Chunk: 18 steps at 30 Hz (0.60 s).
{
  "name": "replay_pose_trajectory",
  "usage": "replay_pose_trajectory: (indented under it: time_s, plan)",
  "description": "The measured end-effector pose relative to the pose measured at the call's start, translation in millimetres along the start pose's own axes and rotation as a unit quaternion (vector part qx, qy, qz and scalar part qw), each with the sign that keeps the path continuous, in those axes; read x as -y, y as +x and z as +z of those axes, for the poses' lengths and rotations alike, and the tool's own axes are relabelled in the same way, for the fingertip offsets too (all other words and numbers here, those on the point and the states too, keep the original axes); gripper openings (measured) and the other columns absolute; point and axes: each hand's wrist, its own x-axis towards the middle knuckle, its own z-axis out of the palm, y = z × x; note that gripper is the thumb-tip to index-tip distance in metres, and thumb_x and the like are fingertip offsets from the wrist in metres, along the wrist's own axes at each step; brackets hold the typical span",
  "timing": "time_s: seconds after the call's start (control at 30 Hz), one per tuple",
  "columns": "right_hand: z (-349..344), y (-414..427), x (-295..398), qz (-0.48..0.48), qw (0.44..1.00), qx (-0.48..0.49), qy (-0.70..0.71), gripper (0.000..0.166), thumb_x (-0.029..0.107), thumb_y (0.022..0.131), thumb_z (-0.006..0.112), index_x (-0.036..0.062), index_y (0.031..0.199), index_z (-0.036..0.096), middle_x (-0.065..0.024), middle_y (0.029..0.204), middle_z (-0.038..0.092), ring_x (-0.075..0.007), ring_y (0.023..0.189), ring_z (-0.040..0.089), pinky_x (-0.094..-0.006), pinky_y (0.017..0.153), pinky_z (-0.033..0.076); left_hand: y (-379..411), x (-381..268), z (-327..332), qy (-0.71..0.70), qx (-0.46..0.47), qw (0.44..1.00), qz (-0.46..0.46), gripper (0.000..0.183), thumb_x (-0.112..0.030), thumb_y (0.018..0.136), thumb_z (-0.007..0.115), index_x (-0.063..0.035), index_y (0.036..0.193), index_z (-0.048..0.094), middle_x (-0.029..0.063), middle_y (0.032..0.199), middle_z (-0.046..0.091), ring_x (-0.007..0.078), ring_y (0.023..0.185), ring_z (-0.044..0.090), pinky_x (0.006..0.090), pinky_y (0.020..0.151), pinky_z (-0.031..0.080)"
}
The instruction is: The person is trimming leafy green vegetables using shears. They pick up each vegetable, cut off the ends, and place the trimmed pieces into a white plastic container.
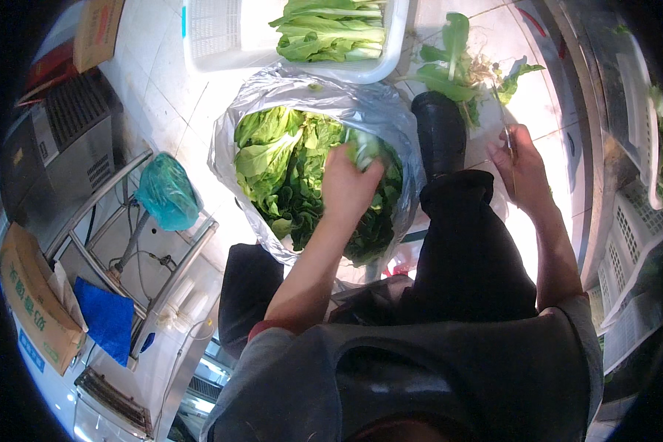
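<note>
My left hand [349,181] is down in the mouth of a silver plastic bag [226,146], which is full of leafy greens [276,149]. Between its thumb and fingers is a blurred leafy green with a pale stem [364,148]. To the right, my right hand [522,171] grips a thin-bladed knife [508,135], its blade pointing away from me. Just beyond that blade, cut roots [482,69] and loose leaves [442,80] lie in a heap on the tiled floor.
A white plastic basket [212,33] beyond the bag holds trimmed greens [331,38] laid side by side. My black boot [441,132] stands right of the bag. On the left are a metal frame [96,243], a teal plastic bag [168,193] and a cardboard box [38,298]. White crates [627,237] line the right.
</note>
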Motion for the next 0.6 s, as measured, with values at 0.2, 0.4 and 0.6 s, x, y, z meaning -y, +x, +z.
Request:
replay_pose_trajectory:
  time_s: [0.2,0.4,0.6]
  plan:
    - [-7,-2,10,0.007,0.998,0.058,-0.032,0.026,0.024,0.095,0.06,0.0025,0.106,0.05,-0.0079,0.084,0.052,-0.0149,0.076,0.054,-0.031,0.069,0.047,-37,-8,-68,-0.279,0.107,0.954,-0.004,0.031,-0.011,0.088,0.063,-0.0013,0.114,0.048,0.011,0.1,0.062,0.0236,0.095,0.066,0.0329,0.08,0.053]
    - [-24,-5,28,-0.008,0.963,0.253,0.088,0.049,0.033,0.087,0.07,0.0031,0.12,0.05,-0.0085,0.097,0.056,-0.0175,0.089,0.056,-0.0316,0.078,0.048,-27,-85,-70,-0.516,0.255,0.814,-0.083,0.035,-0.001,0.091,0.049,-0.0033,0.124,0.036,0.0126,0.099,0.058,0.023,0.09,0.066,0.0349,0.077,0.056]
    - [-55,-10,26,-0.058,0.936,0.316,0.144,0.042,0.032,0.091,0.065,0.0036,0.118,0.05,-0.0077,0.1,0.054,-0.0197,0.094,0.053,-0.0341,0.083,0.045,17,-121,-32,-0.427,0.317,0.846,-0.036,0.038,-0.017,0.093,0.056,-0.003,0.126,0.044,0.0081,0.091,0.06,0.0167,0.074,0.061,0.031,0.067,0.051]
